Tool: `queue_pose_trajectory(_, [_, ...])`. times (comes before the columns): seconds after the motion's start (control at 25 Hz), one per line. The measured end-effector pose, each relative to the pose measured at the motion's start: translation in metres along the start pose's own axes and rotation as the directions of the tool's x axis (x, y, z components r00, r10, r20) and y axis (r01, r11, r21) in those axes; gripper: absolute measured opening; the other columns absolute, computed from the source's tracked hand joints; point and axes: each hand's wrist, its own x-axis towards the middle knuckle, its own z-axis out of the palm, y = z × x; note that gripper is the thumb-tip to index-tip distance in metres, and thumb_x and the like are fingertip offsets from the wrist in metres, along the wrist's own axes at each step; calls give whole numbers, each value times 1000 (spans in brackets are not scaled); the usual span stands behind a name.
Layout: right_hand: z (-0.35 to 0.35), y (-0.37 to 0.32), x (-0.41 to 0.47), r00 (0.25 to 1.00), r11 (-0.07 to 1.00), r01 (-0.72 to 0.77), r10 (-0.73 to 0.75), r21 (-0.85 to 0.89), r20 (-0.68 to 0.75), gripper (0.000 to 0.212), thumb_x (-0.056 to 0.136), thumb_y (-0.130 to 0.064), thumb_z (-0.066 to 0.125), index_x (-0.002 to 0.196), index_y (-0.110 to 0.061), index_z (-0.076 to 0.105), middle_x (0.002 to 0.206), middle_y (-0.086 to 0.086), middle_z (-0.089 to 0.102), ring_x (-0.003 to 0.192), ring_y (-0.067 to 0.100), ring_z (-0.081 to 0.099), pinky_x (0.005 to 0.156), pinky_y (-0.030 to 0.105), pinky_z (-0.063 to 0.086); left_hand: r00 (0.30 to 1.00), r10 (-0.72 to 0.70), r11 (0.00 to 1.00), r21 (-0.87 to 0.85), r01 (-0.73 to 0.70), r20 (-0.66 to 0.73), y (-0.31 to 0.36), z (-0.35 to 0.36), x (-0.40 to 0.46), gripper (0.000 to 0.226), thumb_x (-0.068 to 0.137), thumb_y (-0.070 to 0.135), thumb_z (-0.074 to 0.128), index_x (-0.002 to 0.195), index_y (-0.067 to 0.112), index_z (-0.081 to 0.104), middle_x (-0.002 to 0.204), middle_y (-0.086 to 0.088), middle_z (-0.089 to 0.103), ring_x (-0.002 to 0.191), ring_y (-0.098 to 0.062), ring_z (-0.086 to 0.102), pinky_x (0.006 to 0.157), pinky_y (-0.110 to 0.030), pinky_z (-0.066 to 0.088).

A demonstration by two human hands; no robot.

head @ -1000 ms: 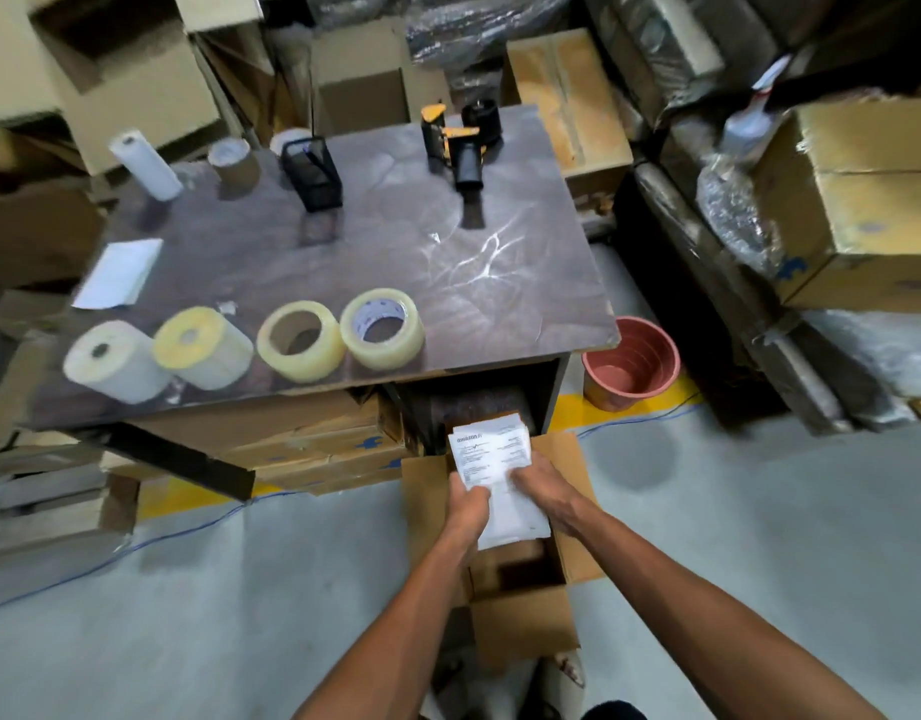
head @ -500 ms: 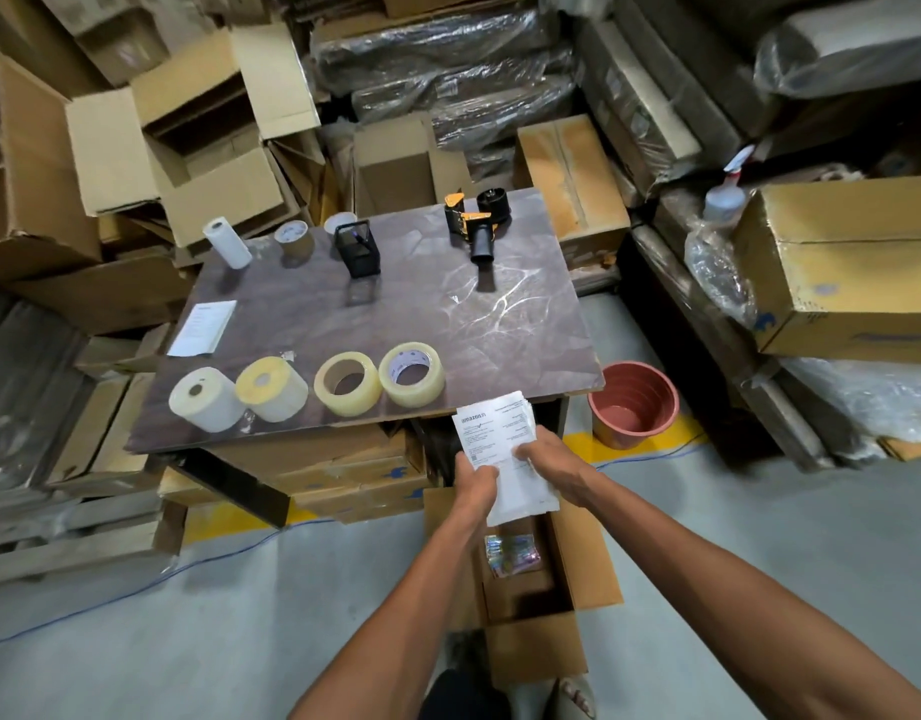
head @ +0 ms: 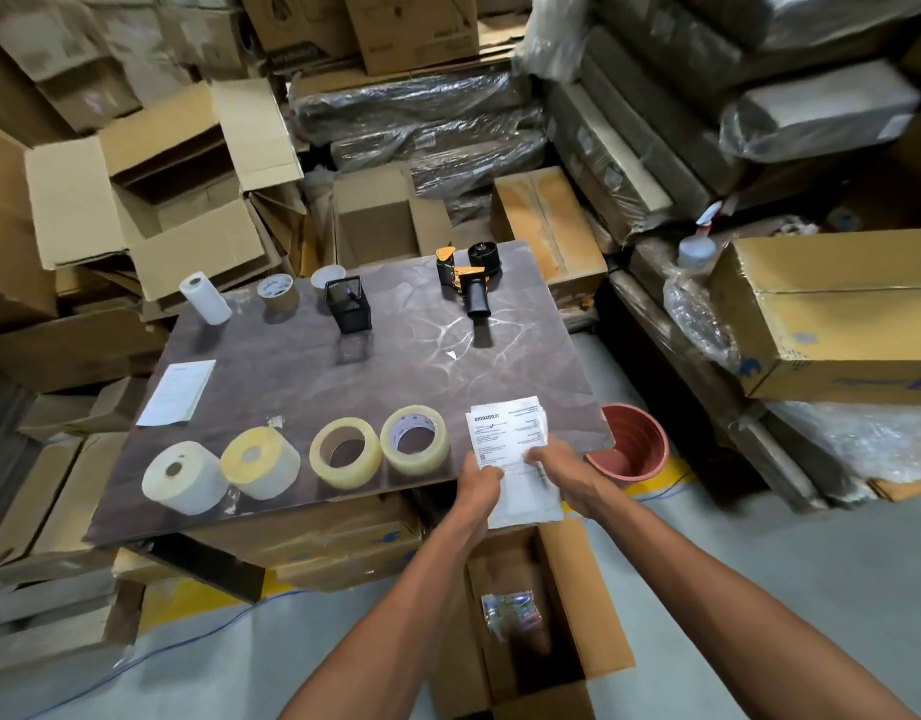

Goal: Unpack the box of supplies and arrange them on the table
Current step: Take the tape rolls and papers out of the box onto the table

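While both hands held the papers (head: 510, 449) up at the near right corner of the table (head: 292, 366), the open box (head: 593, 615) sat on the floor below them, at 6 o'clock from the hands. One small shiny packet (head: 510, 610) was left inside the box.

The left hand (head: 480, 480) pinched the left edge of the papers with curled fingers. The right hand (head: 554, 467) pinched the right side, thumb on top. The long side of the papers ran from near to far, toward 12 o'clock. Both hands were just as close to the table edge, so either one could lay the papers down, I think. The bare patch of table lay at about 12 o'clock from the hands.

The top sheet said "amazon.in" in dark letters. The small print under it was too tiny to read.

At 9 o'clock from the hands, four rolls of tape (head: 415, 445) lay in a row along the near edge. Farther off at 10 o'clock was a white sheet (head: 176, 393). At the far side stood a black mesh cup (head: 349, 305), a brown tape roll (head: 278, 292), a white paper roll (head: 205, 298) and a tape gun (head: 467, 280) at 12 o'clock. A red pot (head: 629, 444) sat on the floor at 2 o'clock
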Motion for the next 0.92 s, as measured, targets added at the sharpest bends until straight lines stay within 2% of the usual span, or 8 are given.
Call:
queue_pose_trajectory(0.08, [2, -8, 9, 1000, 1000, 10, -10, 3, -5, 46, 89, -2, 43, 132, -16, 56, 120, 2, 71, 103, 21, 71, 83, 35, 57, 1000, 17, 1000, 2, -17, 26, 10, -2, 10, 47, 93, -13, 37, 121, 21, 53, 118, 2, 65, 88, -9, 64, 65, -19, 52])
queue_pose_trajectory(0.16, [3, -16, 14, 1000, 999, 29, -29, -23, -9, 48, 88, 0, 41, 130, -18, 55, 123, 3, 70, 101, 18, 70, 77, 30, 56, 1000, 10, 1000, 2, -10, 27, 15, -2, 19, 44, 94, -13, 37, 116, 22, 52, 112, 3, 63, 85, -8, 62, 65, -20, 51])
queue_pose_trajectory(0.32, [-3, -35, 32, 998, 992, 66, -68, -104, -14, 48, 84, 7, 37, 115, -23, 58, 108, -3, 72, 91, 9, 70, 64, 21, 54, 1000, 22, 1000, 3, -22, -9, 20, 1, 51, 43, 90, -11, 39, 115, 20, 56, 112, -1, 69, 91, -13, 68, 75, -31, 58])
queue_pose_trajectory(0.44, [-11, -44, 54, 997, 984, 75, -79, -163, -22, 49, 81, 6, 39, 113, -25, 60, 111, -2, 72, 96, 12, 70, 71, 28, 58, 996, 60, 998, -6, -61, -66, 23, 8, 73, 46, 83, -2, 43, 120, 23, 53, 122, -4, 69, 103, -18, 69, 90, -42, 59])
queue_pose_trajectory(0.56, [-21, -49, 83, 986, 966, 137, -154, -219, -62, 49, 70, -7, 43, 110, -28, 63, 114, -4, 72, 103, 16, 69, 90, 42, 58, 989, 97, 995, 27, -94, -112, 38, 12, 81, 43, 86, 3, 46, 122, 27, 50, 124, 1, 65, 111, -19, 64, 98, -41, 54])
queue_pose_trajectory(0.68, [-24, -62, 93, 975, 960, 164, -193, -227, -112, 35, 79, -2, 48, 101, -27, 59, 113, -3, 69, 103, 18, 66, 94, 40, 55, 973, 167, 983, 104, -151, -161, 48, 14, 97, 47, 87, 12, 48, 133, 26, 50, 125, 2, 65, 112, -21, 63, 99, -42, 52])
queue_pose_trajectory(0.76, [-25, -69, 95, 961, 954, 204, -238, -222, -141, 39, 85, 3, 49, 112, -23, 59, 114, -1, 68, 106, 19, 65, 94, 38, 55, 960, 205, 972, 154, -176, -192, 47, 15, 112, 50, 84, 20, 50, 133, 29, 52, 124, 3, 68, 111, -21, 64, 98, -45, 53])
queue_pose_trajectory(0.92, [-24, -66, 101, 930, 931, 266, -316, -251, -186, 38, 92, -8, 54, 128, -20, 54, 121, -1, 67, 110, 16, 64, 97, 37, 54, 937, 251, 956, 211, -202, -242, 56, 15, 111, 41, 95, 12, 56, 134, 24, 55, 120, 3, 70, 107, -19, 65, 95, -38, 55])
